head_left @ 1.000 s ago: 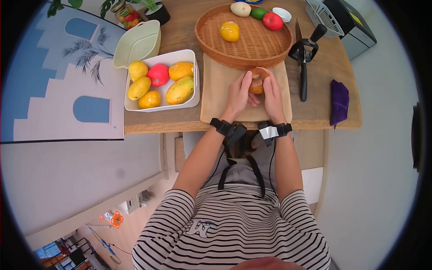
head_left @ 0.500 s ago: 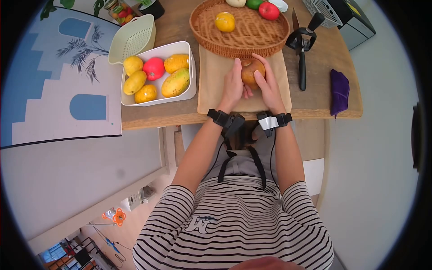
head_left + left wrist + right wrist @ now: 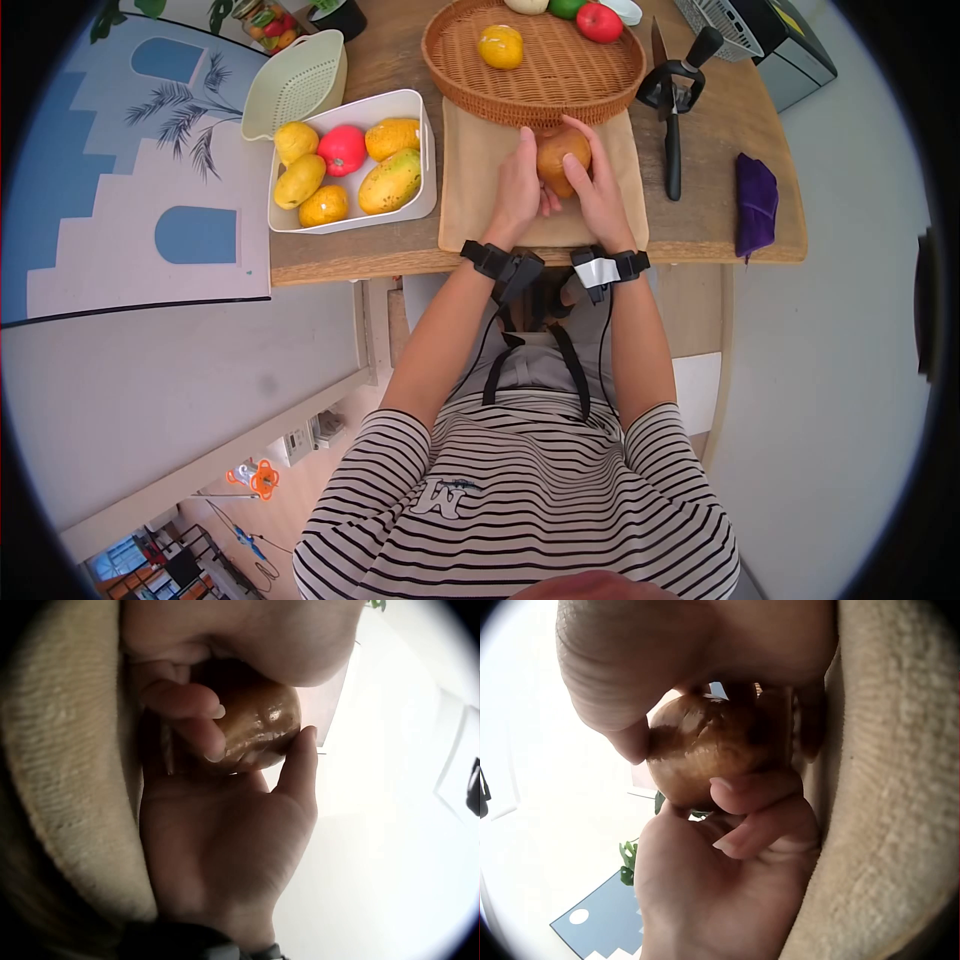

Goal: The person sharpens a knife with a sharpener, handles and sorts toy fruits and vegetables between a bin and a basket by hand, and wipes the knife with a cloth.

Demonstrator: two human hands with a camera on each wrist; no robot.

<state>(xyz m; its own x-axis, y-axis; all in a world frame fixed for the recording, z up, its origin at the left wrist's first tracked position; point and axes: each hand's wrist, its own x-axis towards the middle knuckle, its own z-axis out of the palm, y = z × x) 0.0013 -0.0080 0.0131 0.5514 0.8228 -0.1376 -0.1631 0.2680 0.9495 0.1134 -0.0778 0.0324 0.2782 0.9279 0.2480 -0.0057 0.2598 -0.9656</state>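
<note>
A glossy brown roundish fruit (image 3: 563, 160) is held between both hands, close over a beige cloth mat (image 3: 480, 190). My left hand (image 3: 516, 192) grips its left side, thumb up along it and fingers curled beneath. On the other side my right hand (image 3: 602, 200) grips it, with the thumb on its near face and the index finger reaching over the far edge. In the left wrist view the fruit (image 3: 274, 720) shows a shiny, creased skin. The right wrist view has the left hand's curled fingertips (image 3: 739, 795) under the fruit (image 3: 705, 750).
Just beyond the mat stands a round wicker tray (image 3: 545, 100) with a yellow fruit (image 3: 500, 47) in it. To the left are a white bin (image 3: 425, 190) of fruit and a pale green colander (image 3: 300, 85). At right lie a black-handled knife (image 3: 673, 160) and a purple pouch (image 3: 756, 205).
Both hands have turned the brown fruit, so a different side shows, and the right thumb now lies lower on its near face. The head view has shifted slightly.
</note>
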